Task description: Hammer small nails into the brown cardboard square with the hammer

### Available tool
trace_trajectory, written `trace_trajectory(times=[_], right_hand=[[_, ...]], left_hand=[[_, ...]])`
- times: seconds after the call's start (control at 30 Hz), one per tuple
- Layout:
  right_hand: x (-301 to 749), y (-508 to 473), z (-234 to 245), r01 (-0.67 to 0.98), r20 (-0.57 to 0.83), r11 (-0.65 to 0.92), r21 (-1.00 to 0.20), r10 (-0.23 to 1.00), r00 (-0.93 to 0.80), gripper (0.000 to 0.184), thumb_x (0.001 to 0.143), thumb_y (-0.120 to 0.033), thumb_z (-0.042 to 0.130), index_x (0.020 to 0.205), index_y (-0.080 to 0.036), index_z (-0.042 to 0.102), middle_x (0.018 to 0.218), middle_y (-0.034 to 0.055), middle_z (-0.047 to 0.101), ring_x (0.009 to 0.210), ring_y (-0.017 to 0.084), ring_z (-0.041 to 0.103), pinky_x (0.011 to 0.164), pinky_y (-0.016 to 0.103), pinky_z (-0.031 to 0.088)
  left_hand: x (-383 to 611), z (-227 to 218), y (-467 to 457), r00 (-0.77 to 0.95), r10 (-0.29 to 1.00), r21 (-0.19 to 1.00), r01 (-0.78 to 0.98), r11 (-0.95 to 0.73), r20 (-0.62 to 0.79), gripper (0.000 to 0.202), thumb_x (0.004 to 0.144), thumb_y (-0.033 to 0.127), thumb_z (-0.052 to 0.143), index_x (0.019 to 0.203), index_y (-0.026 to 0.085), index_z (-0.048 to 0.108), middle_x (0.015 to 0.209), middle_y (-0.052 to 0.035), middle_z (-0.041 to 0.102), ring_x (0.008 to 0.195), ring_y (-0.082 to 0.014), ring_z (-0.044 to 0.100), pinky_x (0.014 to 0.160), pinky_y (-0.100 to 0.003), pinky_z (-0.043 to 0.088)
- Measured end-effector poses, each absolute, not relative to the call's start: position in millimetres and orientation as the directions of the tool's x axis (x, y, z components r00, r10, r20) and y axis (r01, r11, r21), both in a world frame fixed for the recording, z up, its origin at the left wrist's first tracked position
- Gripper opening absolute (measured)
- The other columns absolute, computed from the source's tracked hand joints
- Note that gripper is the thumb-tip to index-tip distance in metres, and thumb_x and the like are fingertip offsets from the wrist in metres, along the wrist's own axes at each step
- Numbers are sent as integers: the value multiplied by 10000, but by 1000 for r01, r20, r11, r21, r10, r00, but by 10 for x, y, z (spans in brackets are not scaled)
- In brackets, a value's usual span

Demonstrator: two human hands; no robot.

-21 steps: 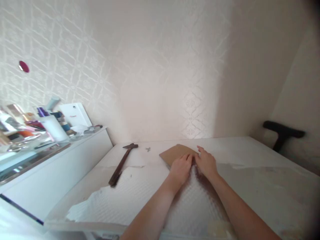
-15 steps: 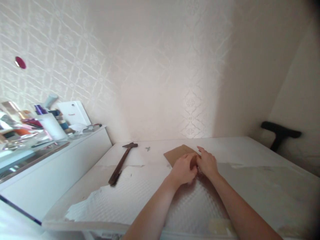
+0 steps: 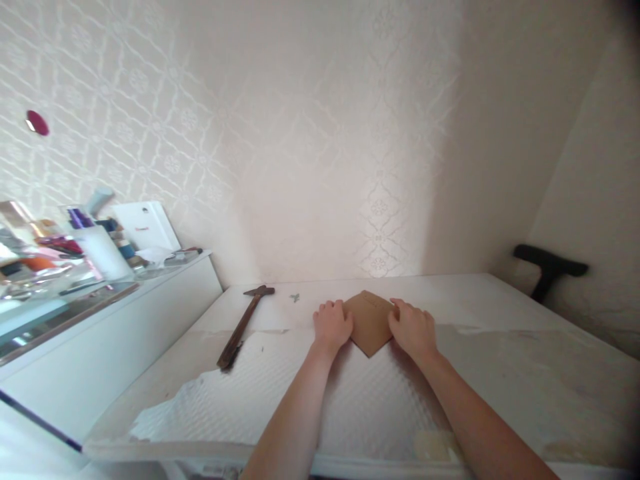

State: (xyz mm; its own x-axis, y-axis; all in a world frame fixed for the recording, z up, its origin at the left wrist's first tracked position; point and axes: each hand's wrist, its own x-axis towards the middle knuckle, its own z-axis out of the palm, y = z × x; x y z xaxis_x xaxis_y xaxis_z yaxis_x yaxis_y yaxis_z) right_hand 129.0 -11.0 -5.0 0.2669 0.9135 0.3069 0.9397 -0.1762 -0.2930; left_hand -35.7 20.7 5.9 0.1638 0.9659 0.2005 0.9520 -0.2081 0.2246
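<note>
Between my hands lies a flat, square piece of brown board (image 3: 371, 325), one corner pointing toward me and a short line or slit near its far side. My left hand (image 3: 333, 325) grips its left corner, thumb on top and fingers curled at the edge. At the right corner, my right hand (image 3: 414, 325) holds it the same way. Left of my hands rests a hammer (image 3: 241, 328) with a dark wooden handle, its head pointing away. A few small metal pieces (image 3: 295, 297), perhaps nails, lie beyond it; their kind is unclear.
The white table (image 3: 450, 297) carries a textured white sheet (image 3: 280, 400) with torn edges. On the left, a white cabinet (image 3: 125, 333) holds bottles, cosmetics and a white box (image 3: 146, 227). A black T-shaped object (image 3: 549, 263) stands at the right. Patterned wallpaper (image 3: 310, 167) covers the wall behind.
The hands have moved apart from close together over the near part of the board to its left and right corners. The board's near corner now shows, and its surface lies flatter.
</note>
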Motion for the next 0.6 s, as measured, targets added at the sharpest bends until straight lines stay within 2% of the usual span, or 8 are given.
trace_trajectory(times=[0.1,0.23,0.43,0.6], right_hand=[[1301,-91,-93,939,294,-166,-300,921,256,399,809,-245,362,1173,-163,503,1036,109,619,936,251,552,909,452,279],[1315,-52,-164,946,294,-72,-315,941,169,404,814,-268,378,1185,-148,481,1134,115,569,1053,254,482,932,449,265],[1307,-39,-191,947,313,-52,-316,937,156,427,824,-299,379,1221,-154,444,1208,123,512,1149,260,388,962,470,217],[1312,-42,-196,940,278,-16,-340,954,116,431,826,-303,388,1232,-164,424,1246,112,482,1161,259,365,965,547,176]], left_hand=[[-335,103,174,129,966,245,952,-183,222,388,846,344,311,1132,159,496,1073,-133,581,1029,-253,508,862,-416,367],[-324,114,174,113,975,285,944,-165,189,361,850,330,311,1094,174,526,978,-102,636,954,-224,565,847,-378,385],[-311,86,174,105,969,310,935,-173,222,336,834,287,348,1106,190,521,986,-87,644,953,-219,575,841,-362,398],[-312,51,186,213,944,336,896,-292,252,307,820,249,375,1075,203,539,996,-65,644,921,-186,585,823,-305,417]])
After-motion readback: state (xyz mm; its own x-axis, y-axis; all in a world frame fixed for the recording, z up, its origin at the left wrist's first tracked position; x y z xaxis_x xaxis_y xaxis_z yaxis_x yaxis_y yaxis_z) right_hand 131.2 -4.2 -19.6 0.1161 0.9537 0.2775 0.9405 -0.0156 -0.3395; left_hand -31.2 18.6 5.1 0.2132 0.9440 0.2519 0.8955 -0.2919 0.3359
